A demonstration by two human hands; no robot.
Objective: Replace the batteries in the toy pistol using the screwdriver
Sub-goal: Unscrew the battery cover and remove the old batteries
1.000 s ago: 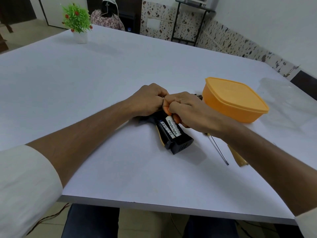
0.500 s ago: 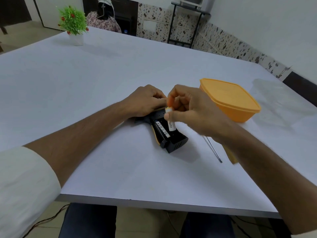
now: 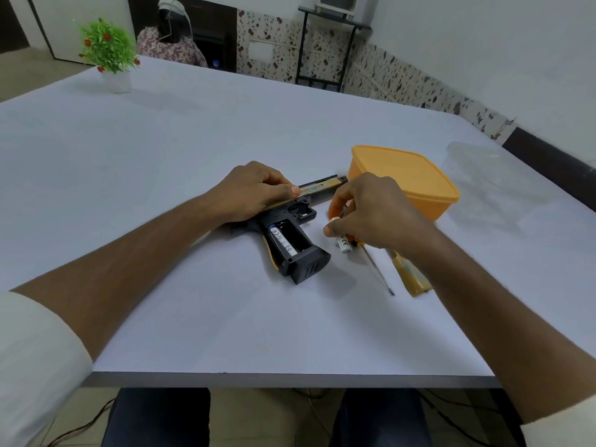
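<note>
Right hand [image 3: 374,214], fingers curled, pinching a white battery [image 3: 343,245] just right of the pistol grip, lower end of the battery at or near the tabletop [image 3: 193,140]; contact not clear. Left hand [image 3: 254,191] pressing down on the toy pistol [image 3: 292,240], fingers curled over the gold slide, thumb tip on the printed label. Pistol lying on its side, barrel pointing away toward the orange box, grip toward the near edge. Battery bay in the grip uncovered: second battery [image 3: 281,241] seated in the left slot, right slot dark and vacant. Screwdriver [image 3: 377,269] flat on the tabletop just right of the held battery, thin shaft tip pointing to the near edge, handle end hidden under the right hand. Tan flat piece [image 3: 412,279] beside the shaft, partly under the right forearm; identity unclear. Orange lidded box [image 3: 409,182] beyond the right hand, close to the pistol muzzle. Clear plastic sheet [image 3: 477,169] further right. Small potted plant [image 3: 109,56] at the far left corner. Another person [image 3: 171,43] seated beyond the far edge, back turned. White sleeves at both lower corners.
</note>
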